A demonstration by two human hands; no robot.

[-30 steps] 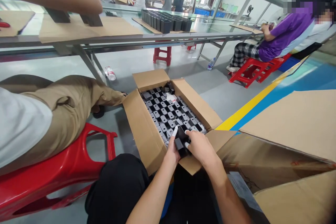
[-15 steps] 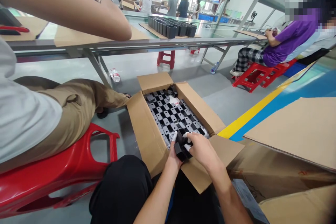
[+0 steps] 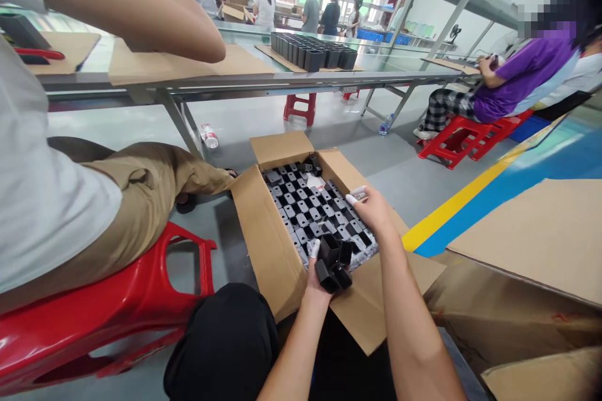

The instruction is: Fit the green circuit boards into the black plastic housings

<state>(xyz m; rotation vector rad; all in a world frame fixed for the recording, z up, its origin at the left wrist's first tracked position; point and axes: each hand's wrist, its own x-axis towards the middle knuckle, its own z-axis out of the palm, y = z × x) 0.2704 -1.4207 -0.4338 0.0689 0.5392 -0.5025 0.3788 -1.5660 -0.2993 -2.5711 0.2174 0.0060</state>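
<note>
My left hand (image 3: pixel 316 274) is closed around several small black square plastic cups (image 3: pixel 332 255), held over the near end of an open cardboard box (image 3: pixel 266 241). White finger cots cover some of my fingertips. Above the box's right side is my right hand (image 3: pixel 375 208), its fingers stretched out and apart, with nothing visible in them. Inside the box, rows of black and grey rectangular pieces (image 3: pixel 301 203) lie packed in a checkered pattern. A white patch (image 3: pixel 314 182) shows among the pieces near the far end.
On the left a co-worker sits on a red stool (image 3: pixel 117 294), with an arm over the workbench (image 3: pixel 226 78). A block of black cups (image 3: pixel 313 53) stands on that bench. More cardboard boxes (image 3: pixel 517 294) are at my right. Another person in purple (image 3: pixel 527 69) sits farther right.
My right hand has left the cups in my left hand and moved up and forward over the box's right side. The cups stay in my left hand.
</note>
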